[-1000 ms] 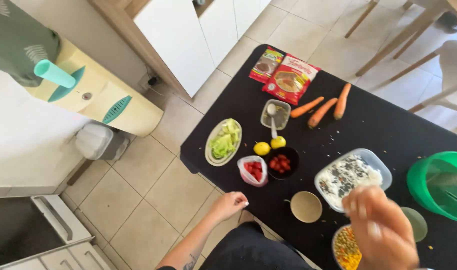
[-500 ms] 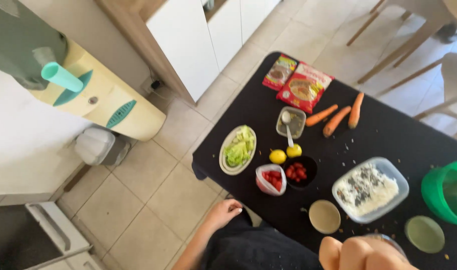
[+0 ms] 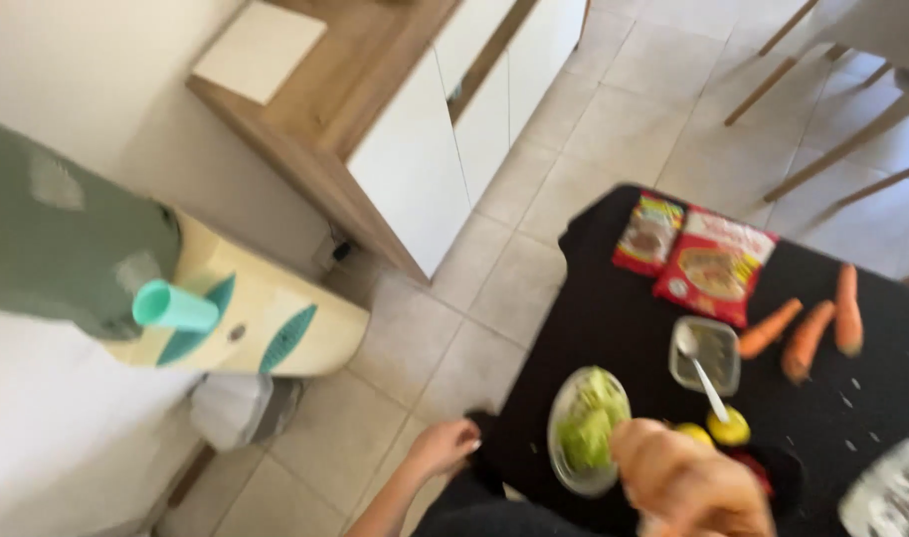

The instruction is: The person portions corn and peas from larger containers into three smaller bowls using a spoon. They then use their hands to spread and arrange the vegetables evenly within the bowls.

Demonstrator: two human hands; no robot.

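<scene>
My left hand (image 3: 445, 445) rests at the near corner of the black table (image 3: 624, 318), holding nothing, fingers loosely spread. My right hand (image 3: 688, 482) is raised close to the camera and blurred; it hangs just right of a clear bowl of chopped green lettuce (image 3: 584, 428) and hides part of it. Whether it holds anything is unclear. Behind it lie yellow lemons (image 3: 730, 428) and a small square container with a white spoon (image 3: 708, 353). Three carrots (image 3: 808, 333) and two red packets (image 3: 713, 264) lie farther back.
A clear tub of white food (image 3: 897, 492) shows at the bottom right edge. Left of the table stand a white cabinet with a wooden top (image 3: 425, 149), a cream and teal bin (image 3: 266, 318) and a white bag (image 3: 231, 408). Chair legs (image 3: 842, 129) stand beyond the table.
The view has swung left, so the green bowl and the cups have left the frame. My right hand has moved left, from the white food tub to beside the lettuce bowl.
</scene>
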